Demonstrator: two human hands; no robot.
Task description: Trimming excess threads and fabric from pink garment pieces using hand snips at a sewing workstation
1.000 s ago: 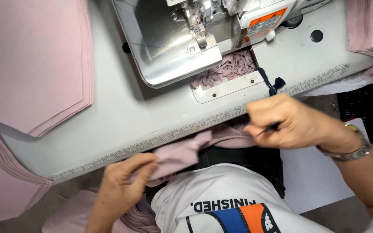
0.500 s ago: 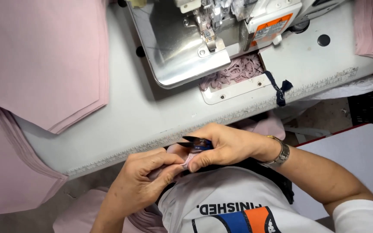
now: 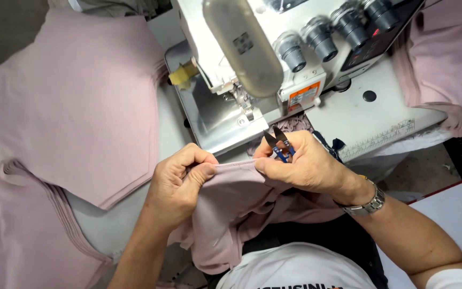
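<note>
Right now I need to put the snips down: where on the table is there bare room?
Bare white table lies right of the sewing machine, before the right fabric pile. A thin strip runs below the left stack. Between both hands it is crowded with pink cloth.

My left hand [image 3: 180,184] and right hand [image 3: 306,166] meet at centre frame, the cloth [image 3: 236,208] stretched between them and hanging below. Snips [image 3: 279,143] sit in my right hand. The machine [image 3: 274,59] stands above; stacks [image 3: 76,107] lie at left.
</note>
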